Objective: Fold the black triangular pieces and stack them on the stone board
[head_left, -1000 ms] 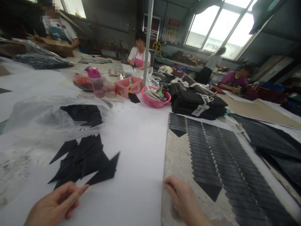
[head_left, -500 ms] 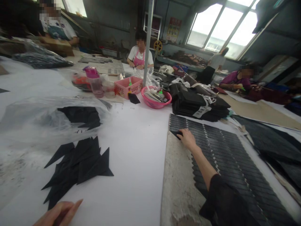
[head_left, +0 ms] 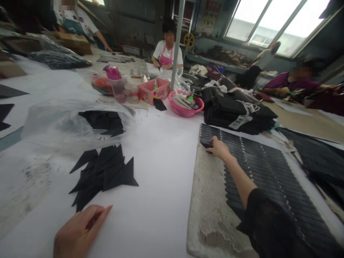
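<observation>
White table (head_left: 161, 172): right hand (head_left: 219, 148) touches a black triangle (head_left: 206, 144) on the board (head_left: 206, 200).

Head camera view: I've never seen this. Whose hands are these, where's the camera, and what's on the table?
No machine here: a person wears the camera on the head, so it looks forward and down at their own bare hands. The left hand rests on the white table beside a loose pile of black triangles. The right hand reaches to the far corner of a grey board covered in rows of black pieces, fingertips on one dark piece; whether either hand grips anything is unclear. Beyond lie a clear plastic bag holding more black pieces and a pink bowl. Other people work further back.
</observation>
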Action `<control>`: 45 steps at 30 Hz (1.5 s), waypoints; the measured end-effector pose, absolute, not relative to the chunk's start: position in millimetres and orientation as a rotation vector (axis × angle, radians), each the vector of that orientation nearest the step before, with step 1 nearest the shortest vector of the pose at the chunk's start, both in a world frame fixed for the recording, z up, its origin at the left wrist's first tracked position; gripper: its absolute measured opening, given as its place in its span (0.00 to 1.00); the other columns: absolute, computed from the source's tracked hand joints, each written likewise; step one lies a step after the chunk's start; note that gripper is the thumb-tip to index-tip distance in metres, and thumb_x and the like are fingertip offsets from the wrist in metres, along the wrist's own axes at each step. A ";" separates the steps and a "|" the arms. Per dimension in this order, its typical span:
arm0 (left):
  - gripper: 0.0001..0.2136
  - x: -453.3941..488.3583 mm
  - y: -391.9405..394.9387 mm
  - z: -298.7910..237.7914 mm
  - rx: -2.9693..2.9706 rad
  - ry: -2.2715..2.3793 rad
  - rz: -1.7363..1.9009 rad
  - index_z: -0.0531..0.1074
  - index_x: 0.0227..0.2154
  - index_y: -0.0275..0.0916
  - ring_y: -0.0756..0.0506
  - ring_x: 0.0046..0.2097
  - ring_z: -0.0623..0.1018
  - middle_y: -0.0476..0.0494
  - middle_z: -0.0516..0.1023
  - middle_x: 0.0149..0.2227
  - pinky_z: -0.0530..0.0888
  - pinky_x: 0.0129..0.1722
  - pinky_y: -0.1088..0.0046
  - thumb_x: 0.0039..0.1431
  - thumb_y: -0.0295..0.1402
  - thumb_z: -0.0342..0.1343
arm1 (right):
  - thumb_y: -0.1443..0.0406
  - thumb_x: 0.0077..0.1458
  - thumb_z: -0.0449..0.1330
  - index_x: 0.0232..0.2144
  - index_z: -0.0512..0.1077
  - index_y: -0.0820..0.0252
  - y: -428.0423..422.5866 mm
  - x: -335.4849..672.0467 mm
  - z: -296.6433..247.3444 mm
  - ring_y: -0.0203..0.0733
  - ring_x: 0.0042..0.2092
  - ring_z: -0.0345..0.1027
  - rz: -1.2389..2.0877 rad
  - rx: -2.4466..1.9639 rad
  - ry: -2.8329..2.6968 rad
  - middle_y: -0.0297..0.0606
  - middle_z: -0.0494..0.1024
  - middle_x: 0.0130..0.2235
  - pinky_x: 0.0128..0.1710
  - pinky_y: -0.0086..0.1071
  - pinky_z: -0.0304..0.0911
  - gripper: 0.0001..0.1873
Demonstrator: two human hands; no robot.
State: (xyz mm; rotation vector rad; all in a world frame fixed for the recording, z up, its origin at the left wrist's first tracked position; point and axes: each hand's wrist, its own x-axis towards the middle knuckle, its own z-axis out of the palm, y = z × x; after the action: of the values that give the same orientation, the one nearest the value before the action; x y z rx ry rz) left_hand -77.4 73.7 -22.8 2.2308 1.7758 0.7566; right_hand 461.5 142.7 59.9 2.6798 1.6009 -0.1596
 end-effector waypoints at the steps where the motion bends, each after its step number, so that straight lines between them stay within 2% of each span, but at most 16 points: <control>1: 0.19 -76.0 74.0 -19.6 2.250 1.767 0.706 0.73 0.28 0.42 0.49 0.26 0.71 0.53 0.72 0.23 0.64 0.27 0.76 0.61 0.52 0.51 | 0.55 0.58 0.60 0.47 0.69 0.62 142.3 458.2 59.1 0.40 0.41 0.70 -0.169 2.712 1.594 0.38 0.75 0.41 0.41 0.37 0.66 0.20; 7: 0.19 -70.6 75.1 -8.6 2.311 1.689 0.725 0.72 0.26 0.40 0.50 0.26 0.68 0.52 0.69 0.22 0.61 0.29 0.74 0.65 0.49 0.49 | 0.63 0.51 0.62 0.33 0.75 0.59 142.5 437.4 75.3 0.44 0.40 0.69 -0.185 2.851 1.674 0.39 0.77 0.35 0.33 0.31 0.57 0.07; 10: 0.19 -70.3 74.4 -7.9 2.320 1.678 0.743 0.71 0.25 0.40 0.50 0.26 0.67 0.52 0.67 0.22 0.60 0.29 0.74 0.66 0.47 0.50 | 0.61 0.50 0.62 0.32 0.73 0.58 127.7 412.9 100.2 0.42 0.37 0.69 -0.208 2.892 1.786 0.37 0.76 0.33 0.33 0.30 0.57 0.08; 12: 0.18 -70.5 74.9 -7.3 2.329 1.671 0.762 0.70 0.25 0.39 0.49 0.26 0.66 0.52 0.67 0.21 0.60 0.29 0.74 0.66 0.46 0.51 | 0.56 0.52 0.61 0.33 0.72 0.58 103.1 382.9 114.6 0.38 0.33 0.68 -0.390 2.907 1.914 0.34 0.76 0.32 0.31 0.28 0.58 0.12; 15: 0.16 -70.2 76.0 -4.6 2.353 1.610 0.796 0.71 0.25 0.39 0.49 0.26 0.66 0.52 0.68 0.22 0.60 0.29 0.73 0.65 0.43 0.53 | 0.54 0.51 0.63 0.34 0.69 0.60 44.1 316.7 115.3 0.36 0.31 0.68 -1.675 2.731 2.085 0.34 0.75 0.31 0.30 0.27 0.60 0.15; 17: 0.13 -67.8 73.7 -1.4 2.369 1.519 0.827 0.71 0.27 0.39 0.49 0.27 0.66 0.51 0.70 0.24 0.61 0.30 0.73 0.65 0.40 0.54 | 0.54 0.53 0.61 0.32 0.68 0.60 -3.3 268.1 97.1 0.34 0.29 0.67 -2.179 2.480 1.815 0.32 0.73 0.28 0.27 0.26 0.59 0.14; 18: 0.11 -65.4 70.6 0.5 2.373 1.459 0.838 0.71 0.28 0.39 0.49 0.27 0.66 0.51 0.71 0.25 0.62 0.31 0.73 0.65 0.38 0.55 | 0.56 0.54 0.61 0.32 0.68 0.59 -26.7 246.2 83.7 0.34 0.29 0.66 -2.256 2.411 1.719 0.31 0.73 0.27 0.27 0.25 0.59 0.13; 19: 0.10 -62.0 66.0 2.4 2.377 1.389 0.842 0.71 0.29 0.39 0.49 0.28 0.67 0.51 0.72 0.26 0.63 0.32 0.73 0.65 0.36 0.55 | 0.58 0.55 0.60 0.31 0.68 0.59 -48.5 227.4 69.0 0.34 0.29 0.67 -2.210 2.437 1.675 0.31 0.73 0.27 0.28 0.26 0.59 0.10; 21: 0.07 -52.0 52.4 5.8 2.379 1.209 0.824 0.71 0.31 0.39 0.49 0.31 0.69 0.50 0.73 0.27 0.64 0.35 0.72 0.65 0.33 0.55 | 0.61 0.57 0.59 0.31 0.70 0.58 -84.2 201.1 40.8 0.35 0.31 0.68 -1.863 2.574 1.757 0.31 0.74 0.28 0.30 0.27 0.60 0.07; 24: 0.03 -31.7 26.8 8.7 2.403 0.899 0.751 0.71 0.35 0.39 0.48 0.35 0.71 0.48 0.74 0.31 0.66 0.39 0.70 0.65 0.29 0.54 | 0.61 0.61 0.56 0.40 0.71 0.54 -113.2 187.3 15.4 0.38 0.37 0.72 -1.299 2.733 2.010 0.33 0.77 0.36 0.36 0.28 0.63 0.07; 27: 0.04 -12.2 7.9 8.4 2.484 0.705 0.650 0.71 0.36 0.38 0.48 0.34 0.71 0.48 0.73 0.30 0.65 0.39 0.68 0.66 0.27 0.52 | 0.62 0.63 0.53 0.43 0.70 0.52 -118.4 186.7 11.8 0.37 0.38 0.73 -0.914 2.734 2.222 0.33 0.76 0.38 0.37 0.27 0.65 0.08; 31: 0.08 2.7 3.3 6.6 2.629 0.639 0.624 0.72 0.34 0.37 0.49 0.31 0.67 0.49 0.69 0.27 0.63 0.35 0.69 0.68 0.27 0.49 | 0.61 0.64 0.51 0.45 0.70 0.53 -114.2 182.5 17.4 0.38 0.36 0.73 -0.581 2.715 2.320 0.35 0.76 0.36 0.33 0.27 0.65 0.11; 36: 0.10 5.8 7.2 7.6 2.663 0.665 0.611 0.71 0.32 0.37 0.49 0.32 0.66 0.49 0.66 0.27 0.62 0.35 0.69 0.69 0.27 0.47 | 0.57 0.65 0.51 0.45 0.72 0.53 -109.9 174.5 15.9 0.39 0.33 0.72 -0.385 2.746 2.326 0.36 0.75 0.33 0.30 0.30 0.65 0.13; 41: 0.10 5.6 4.9 2.7 2.633 0.695 0.584 0.70 0.31 0.37 0.48 0.32 0.67 0.48 0.66 0.27 0.63 0.36 0.68 0.68 0.27 0.47 | 0.62 0.65 0.52 0.44 0.73 0.53 -107.1 172.5 10.6 0.38 0.35 0.71 -0.447 2.770 2.341 0.36 0.75 0.34 0.34 0.30 0.65 0.11; 43: 0.08 5.4 3.8 -0.4 2.628 0.713 0.590 0.70 0.35 0.37 0.47 0.33 0.68 0.48 0.68 0.28 0.64 0.37 0.67 0.68 0.28 0.48 | 0.64 0.64 0.52 0.47 0.73 0.53 -108.4 173.2 7.7 0.38 0.35 0.71 -0.453 2.749 2.385 0.37 0.75 0.35 0.35 0.30 0.66 0.12; 45: 0.07 4.9 3.1 -2.4 2.657 0.694 0.597 0.70 0.44 0.36 0.47 0.34 0.69 0.47 0.70 0.30 0.65 0.38 0.66 0.68 0.27 0.48 | 0.65 0.64 0.53 0.49 0.73 0.52 -110.8 174.3 4.0 0.38 0.35 0.70 -0.428 2.736 2.441 0.37 0.75 0.35 0.34 0.30 0.65 0.14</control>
State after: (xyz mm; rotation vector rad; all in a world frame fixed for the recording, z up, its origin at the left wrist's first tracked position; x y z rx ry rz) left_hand 4.9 3.1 -2.4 2.6570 0.6944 0.5974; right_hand 174.3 -110.8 4.0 2.7364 2.4405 -0.4283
